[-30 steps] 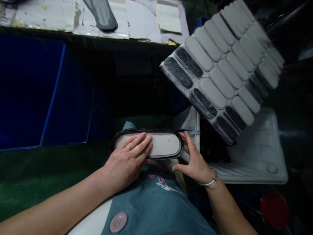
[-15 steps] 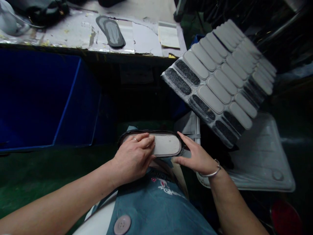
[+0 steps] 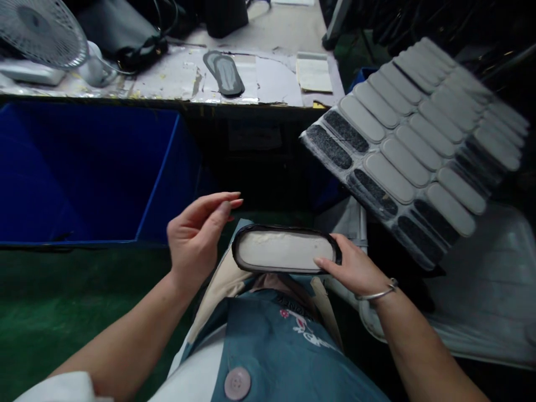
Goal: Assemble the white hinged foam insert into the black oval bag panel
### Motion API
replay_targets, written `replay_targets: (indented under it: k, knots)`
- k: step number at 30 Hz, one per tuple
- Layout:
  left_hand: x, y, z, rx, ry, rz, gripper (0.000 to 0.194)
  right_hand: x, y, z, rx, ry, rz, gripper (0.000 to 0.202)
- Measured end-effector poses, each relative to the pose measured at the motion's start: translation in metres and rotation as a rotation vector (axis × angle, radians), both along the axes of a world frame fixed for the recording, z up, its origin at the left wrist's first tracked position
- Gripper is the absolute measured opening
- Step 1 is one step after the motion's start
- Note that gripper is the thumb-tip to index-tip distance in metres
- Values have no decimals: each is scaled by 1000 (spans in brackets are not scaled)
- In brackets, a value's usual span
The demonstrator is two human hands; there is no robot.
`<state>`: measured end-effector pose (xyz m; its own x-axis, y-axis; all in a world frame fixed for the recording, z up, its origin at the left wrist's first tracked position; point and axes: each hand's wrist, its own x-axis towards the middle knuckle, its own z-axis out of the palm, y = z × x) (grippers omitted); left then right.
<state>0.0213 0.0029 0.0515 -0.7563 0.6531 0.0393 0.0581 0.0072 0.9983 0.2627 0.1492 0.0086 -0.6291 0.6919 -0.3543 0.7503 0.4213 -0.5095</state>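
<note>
An oval black-rimmed piece with a pale flat panel (image 3: 280, 250) lies across my lap, over the blue-green apron (image 3: 268, 340). My right hand (image 3: 349, 262) grips its right end, the thumb on top of the panel and the fingers at the far edge. Off the left end of the piece, my left hand (image 3: 201, 229) is raised with thumb and fingertips pinched together, not touching it. Anything between those fingertips is too small to tell. The panel's upper left edge looks slightly rough.
Rows of pale oval panels cover a tilted board (image 3: 402, 162) at the right, beside a translucent tub (image 3: 489, 290). A large blue bin (image 3: 159, 178) stands at the left. The worktable (image 3: 272, 33) holds grey oval pieces (image 3: 229, 76), a paper pad (image 3: 314, 73) and a fan (image 3: 42, 28).
My left hand has lifted off the panel and moved left, its fingers now pinched. My right hand has closed on the piece's right end. The camera view has shifted left.
</note>
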Motion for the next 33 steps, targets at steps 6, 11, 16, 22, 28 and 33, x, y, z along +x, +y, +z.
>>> replay_targets:
  k: [6, 11, 16, 22, 28, 33]
  knots:
    - [2, -45, -32, -330, -195, -144, 39, 2, 3, -3, -27, -48, 10, 54]
    - [26, -57, -45, -302, -509, -60, 38, 11, 4, -10, -15, -51, -13, 60]
    - [35, -54, -44, -287, -559, 59, 33, 12, 6, -14, -38, -107, -52, 63]
    - [26, -42, -47, -155, -928, 207, 26, 12, 6, -17, -69, -91, -105, 57]
    - [23, -37, -54, -76, -1065, 261, 19, 14, 7, -19, -70, -141, -123, 60]
    - [24, -39, -62, -41, -1095, 263, 18, 17, 9, -22, -76, -134, -79, 58]
